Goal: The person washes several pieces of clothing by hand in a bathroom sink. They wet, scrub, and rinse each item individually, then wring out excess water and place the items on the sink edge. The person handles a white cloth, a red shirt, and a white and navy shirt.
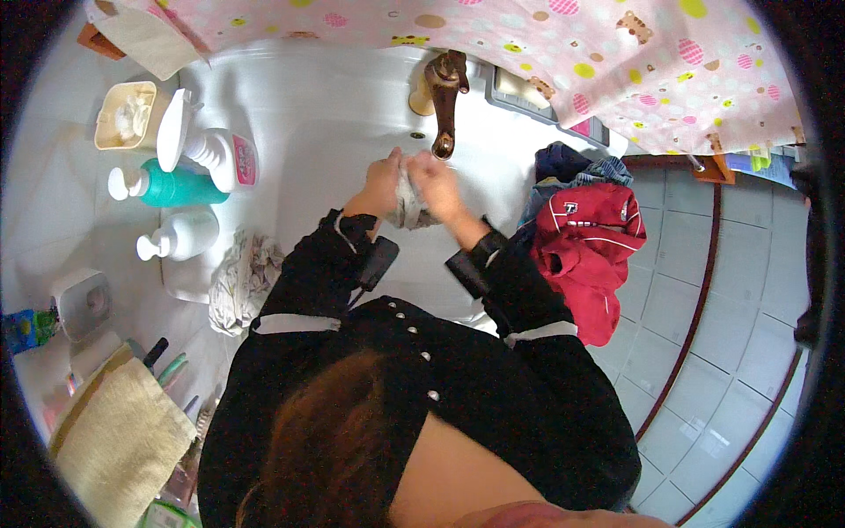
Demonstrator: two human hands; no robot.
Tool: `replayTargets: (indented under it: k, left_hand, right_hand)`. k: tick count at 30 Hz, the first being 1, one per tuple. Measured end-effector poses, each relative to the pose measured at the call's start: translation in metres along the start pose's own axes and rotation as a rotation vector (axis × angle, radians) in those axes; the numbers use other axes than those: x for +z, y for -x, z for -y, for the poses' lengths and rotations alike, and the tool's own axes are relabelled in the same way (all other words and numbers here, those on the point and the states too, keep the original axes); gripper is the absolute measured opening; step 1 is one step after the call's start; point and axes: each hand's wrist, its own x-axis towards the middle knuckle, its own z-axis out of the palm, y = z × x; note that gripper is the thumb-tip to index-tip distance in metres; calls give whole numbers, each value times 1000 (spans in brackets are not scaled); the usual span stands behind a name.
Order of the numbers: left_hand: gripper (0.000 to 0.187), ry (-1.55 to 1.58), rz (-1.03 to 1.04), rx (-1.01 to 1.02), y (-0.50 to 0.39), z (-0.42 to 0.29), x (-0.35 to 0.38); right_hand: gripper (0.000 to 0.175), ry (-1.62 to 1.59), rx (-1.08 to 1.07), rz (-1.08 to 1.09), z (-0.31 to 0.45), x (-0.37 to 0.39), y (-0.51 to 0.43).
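Observation:
Both of my hands meet over the basin of a white sink [317, 171], just below the bronze-coloured faucet [446, 109]. Bunched between them is a pale, wet-looking cloth [410, 210] with some darker patches. My left hand [381, 183] grips its left side, and my right hand [436, 185] closes on its upper right. The right fingers are blurred and lie close under the spout. Folds hide most of the cloth's shape. A small drain hole [417, 135] shows in the sink wall behind my hands.
A red garment [587, 244] and dark blue clothes [561, 162] hang over the right rim. On the left stand a white spray bottle [211, 152], a teal pump bottle [178, 185], a white pump bottle [191, 234] and a crumpled pale cloth [244, 284]. A patterned curtain [594, 39] hangs behind.

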Motion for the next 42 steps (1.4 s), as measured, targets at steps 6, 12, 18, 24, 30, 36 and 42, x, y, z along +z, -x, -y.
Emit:
replayTargets:
  k: [6,12,18,24,30,36,42]
  left_hand:
    - [33,586,-90,-475,0,-13,35]
    - [33,441,22,-516,-10,-4,40]
    - [36,544,-12,-132,3,-9,41]
    - [45,1110,10,-527,17,-24,-5]
    - [42,401,42,-374,5,-12,4]
    - [35,1026,-114,-804,-7,-2,43]
    - [38,622,164,-438,1,-23,21]
  right_hand:
    - [34,11,237,38,-2,21,-4]
    - [36,93,61,-85,-9,14,-3]
    - [33,64,22,-61,-30,24,-6]
    - [29,-604,118,-39,-55,-33,-24]
    - [30,-293,39,36,0,-12,7]
    - [34,-21,329,-66,27,7,9]
    - [33,-38,86,-74,-18,0,-5]
